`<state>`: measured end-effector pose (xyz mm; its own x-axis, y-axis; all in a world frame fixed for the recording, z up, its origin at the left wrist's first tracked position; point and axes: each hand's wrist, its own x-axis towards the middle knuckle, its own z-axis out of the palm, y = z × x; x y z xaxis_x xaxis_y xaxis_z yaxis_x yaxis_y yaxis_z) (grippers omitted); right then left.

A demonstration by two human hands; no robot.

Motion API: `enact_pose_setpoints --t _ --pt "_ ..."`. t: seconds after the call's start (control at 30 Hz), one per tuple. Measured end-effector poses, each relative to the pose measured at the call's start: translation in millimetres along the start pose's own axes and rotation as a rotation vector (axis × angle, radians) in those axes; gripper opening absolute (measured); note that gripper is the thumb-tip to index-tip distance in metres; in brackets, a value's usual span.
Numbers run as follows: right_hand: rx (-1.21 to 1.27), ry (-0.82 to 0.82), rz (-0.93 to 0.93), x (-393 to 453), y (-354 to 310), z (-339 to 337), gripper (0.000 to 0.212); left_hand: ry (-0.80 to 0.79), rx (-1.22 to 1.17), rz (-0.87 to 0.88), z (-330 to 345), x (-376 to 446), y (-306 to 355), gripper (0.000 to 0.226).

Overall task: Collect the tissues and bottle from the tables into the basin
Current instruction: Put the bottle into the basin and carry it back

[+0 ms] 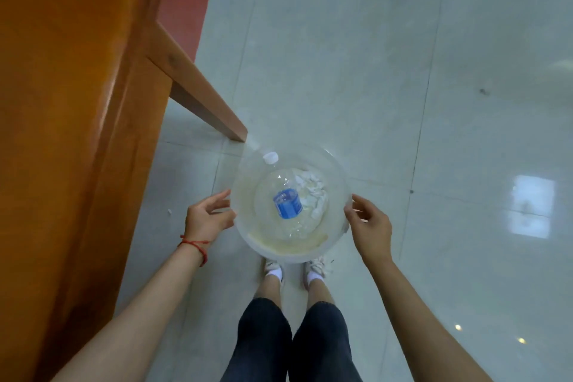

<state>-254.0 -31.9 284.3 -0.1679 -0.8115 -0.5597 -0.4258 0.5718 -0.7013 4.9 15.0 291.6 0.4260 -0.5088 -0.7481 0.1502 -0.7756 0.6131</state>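
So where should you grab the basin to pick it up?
Grip the basin by its rim, one hand on each side. It is round, wide and smooth-walled, with no handles showing, so two opposite holds should keep it level. The left hand and right hand are open at its left and right edges. The bottle and tissues lie loose inside, so lift without tilting.

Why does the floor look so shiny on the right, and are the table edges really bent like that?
Head view: the bright patch on the floor is glare, probably a window or lamp mirrored in glossy tiles; the table edges curve from the wide-angle lens; the clear basin rim nearly vanishes against the pale floor; the image is slightly soft throughout.
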Motion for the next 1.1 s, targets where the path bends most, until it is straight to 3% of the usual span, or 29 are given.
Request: enact_pose_setpoints --t 0.33,0.67,1.1 --pt "-0.079 -0.103 -0.012 107.3 67.3 85.3 0.029 0.070 -0.102 -0.080 18.0 122.7 -55.0 0.056" --pt "-0.017 -0.100 0.025 176.6 129.1 173.0 0.030 0.123 -0.041 -0.070 22.1 229.7 -119.3 0.056" --pt "0.008 -0.084 0.091 222.0 171.5 228.1 0.031 0.168 0.037 -0.069 31.2 293.8 -162.0 0.052"
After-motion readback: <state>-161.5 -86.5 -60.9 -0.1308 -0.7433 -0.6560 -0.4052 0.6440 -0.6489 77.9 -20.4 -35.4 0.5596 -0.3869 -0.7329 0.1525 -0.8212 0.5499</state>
